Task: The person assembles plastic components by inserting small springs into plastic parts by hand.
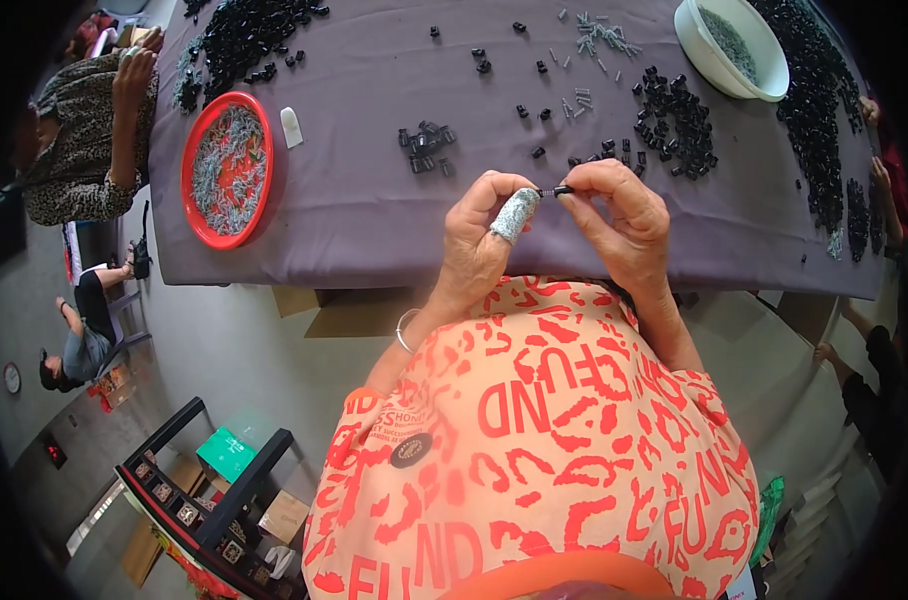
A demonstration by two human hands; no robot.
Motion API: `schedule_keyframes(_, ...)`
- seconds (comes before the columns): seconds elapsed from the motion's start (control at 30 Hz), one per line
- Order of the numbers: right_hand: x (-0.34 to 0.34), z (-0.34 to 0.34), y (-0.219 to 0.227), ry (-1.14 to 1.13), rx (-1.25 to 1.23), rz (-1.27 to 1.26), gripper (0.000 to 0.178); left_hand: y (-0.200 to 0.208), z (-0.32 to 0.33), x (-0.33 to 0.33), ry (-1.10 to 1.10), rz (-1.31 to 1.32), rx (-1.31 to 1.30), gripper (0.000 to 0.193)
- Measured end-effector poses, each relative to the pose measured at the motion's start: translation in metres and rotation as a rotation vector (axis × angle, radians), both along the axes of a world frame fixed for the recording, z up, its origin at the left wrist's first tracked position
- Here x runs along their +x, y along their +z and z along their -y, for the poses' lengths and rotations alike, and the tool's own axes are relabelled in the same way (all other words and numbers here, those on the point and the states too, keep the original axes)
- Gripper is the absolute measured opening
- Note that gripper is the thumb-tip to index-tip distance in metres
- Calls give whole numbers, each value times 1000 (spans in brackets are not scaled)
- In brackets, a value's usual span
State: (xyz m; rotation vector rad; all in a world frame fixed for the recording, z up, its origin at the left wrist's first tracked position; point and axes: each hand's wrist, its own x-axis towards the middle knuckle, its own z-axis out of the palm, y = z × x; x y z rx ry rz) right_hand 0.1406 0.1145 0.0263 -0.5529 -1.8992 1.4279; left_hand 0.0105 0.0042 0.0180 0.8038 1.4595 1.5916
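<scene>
Peach, red-printed shirt fabric (574, 440) drapes softly nearest. Beyond spreads a smooth purple-grey tablecloth (364, 200), bearing a glossy red basin (219, 241). Left hand (471, 235), wearing a speckled finger sleeve (515, 216), and right hand (629, 215) pinch opposite ends of a slim black ridged part (551, 192) over the cloth. It seems light, stiff, slippery, probably best gripped by its ends.

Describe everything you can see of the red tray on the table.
The red tray looks like glossy plastic, rounded, with a low raised rim. It sits face up on the grey-purple cloth, toward the table's left edge. Many thin, small grey pieces lie scattered inside, with patches of red floor showing between them. Neither the left hand nor the right hand touches it.
</scene>
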Motion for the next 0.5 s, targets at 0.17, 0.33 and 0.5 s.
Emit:
schedule_keyframes(0.17,-2,5,-3,2,109,-9,22,0,-1,3,-9,-68,32,6)
schedule_keyframes(0.33,-1,6,-11,25,34,-32,21,-2,1,3,19,-152,20,7)
schedule_keyframes(0.5,-1,7,-13,29,-97,2,20,-4,0,4,27,-200,21,8)
